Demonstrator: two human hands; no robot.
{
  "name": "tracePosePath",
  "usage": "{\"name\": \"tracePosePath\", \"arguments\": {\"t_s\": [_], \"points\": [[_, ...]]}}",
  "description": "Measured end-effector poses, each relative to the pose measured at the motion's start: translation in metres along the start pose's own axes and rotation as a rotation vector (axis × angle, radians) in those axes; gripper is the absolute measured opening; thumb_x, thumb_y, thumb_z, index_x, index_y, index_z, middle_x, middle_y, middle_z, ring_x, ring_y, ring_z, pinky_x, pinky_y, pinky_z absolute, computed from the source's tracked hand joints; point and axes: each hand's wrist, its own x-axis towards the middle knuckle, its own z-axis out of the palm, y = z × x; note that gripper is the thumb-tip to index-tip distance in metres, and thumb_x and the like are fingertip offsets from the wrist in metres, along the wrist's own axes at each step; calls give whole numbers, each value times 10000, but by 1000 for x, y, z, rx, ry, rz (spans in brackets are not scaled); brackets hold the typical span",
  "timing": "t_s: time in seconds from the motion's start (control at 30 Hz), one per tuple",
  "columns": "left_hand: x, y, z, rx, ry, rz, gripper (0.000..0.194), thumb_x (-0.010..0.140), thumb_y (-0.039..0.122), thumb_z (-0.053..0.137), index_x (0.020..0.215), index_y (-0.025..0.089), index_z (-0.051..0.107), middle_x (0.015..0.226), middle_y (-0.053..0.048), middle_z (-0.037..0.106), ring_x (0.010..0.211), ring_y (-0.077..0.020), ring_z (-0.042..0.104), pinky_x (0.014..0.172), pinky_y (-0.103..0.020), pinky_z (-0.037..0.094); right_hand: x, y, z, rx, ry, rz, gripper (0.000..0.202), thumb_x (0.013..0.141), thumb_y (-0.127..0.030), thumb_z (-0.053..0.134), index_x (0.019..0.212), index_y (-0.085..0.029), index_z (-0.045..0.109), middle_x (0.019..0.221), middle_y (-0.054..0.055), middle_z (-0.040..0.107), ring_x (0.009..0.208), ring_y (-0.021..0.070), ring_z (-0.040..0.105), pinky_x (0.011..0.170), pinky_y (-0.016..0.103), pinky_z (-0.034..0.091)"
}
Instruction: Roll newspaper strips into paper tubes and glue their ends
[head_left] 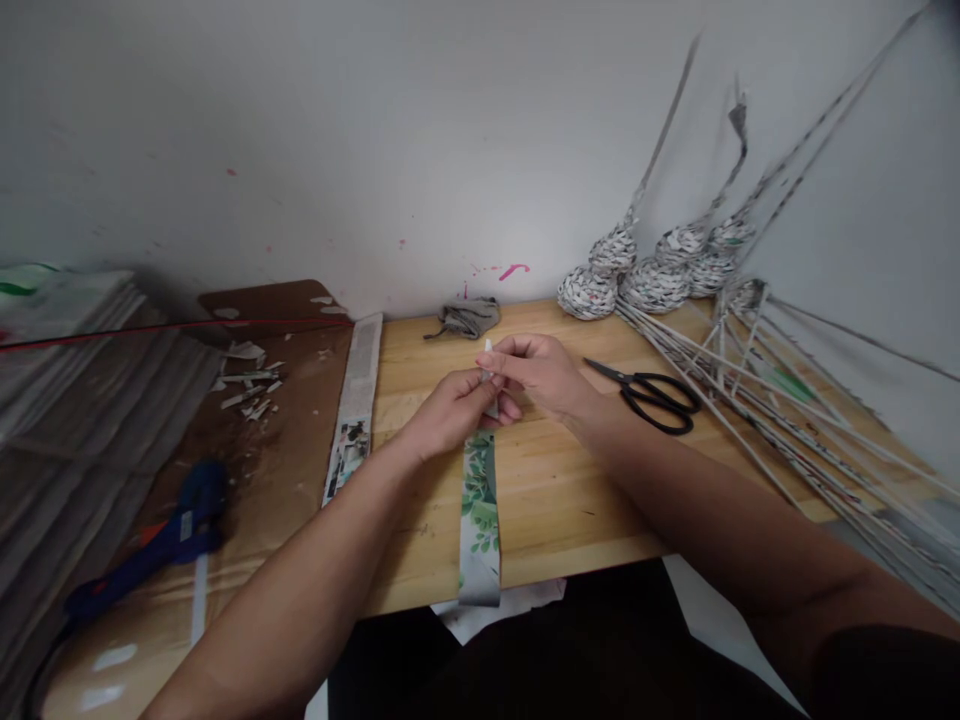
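Both hands meet above the middle of the wooden table. My left hand (457, 405) is closed on the lower part of a small white paper piece, its fingers pressed together. My right hand (529, 375) pinches the same white paper piece (489, 346), whose tip sticks up between the fingers. Below the hands, a paper strip (480, 505) printed with green leaves runs toward me and bends over the table's front edge. The fingers hide where the strip's far end meets the white piece.
Black scissors (660, 400) lie right of my hands. Woven paper gourds (589, 292) and long paper sticks (757, 425) occupy the right. A grey cloth (470, 317) lies behind. Left are paper strips (358, 385), a blue tool (180, 535), scraps (259, 400) and stacked paper (97, 400).
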Motion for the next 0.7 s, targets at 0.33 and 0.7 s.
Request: {"name": "tracePosePath", "arguments": {"t_s": [0.33, 0.7], "points": [[1, -7, -5, -82, -95, -27, 426, 862, 551, 593, 928, 135, 658, 840, -105, 732, 755, -175, 681, 692, -294, 516, -3, -7, -4, -2, -93, 70, 299, 794, -439, 729, 816, -168, 605, 487, -56, 589, 326, 118, 547, 309, 221, 435], [1, -7, 2, 1, -67, 26, 435, 876, 543, 576, 914, 126, 696, 861, -98, 714, 796, -167, 662, 762, -314, 534, -3, -6, 2, 33, 37, 101, 381, 693, -446, 813, 703, -188, 533, 426, -73, 547, 271, 109, 489, 255, 208, 374]]}}
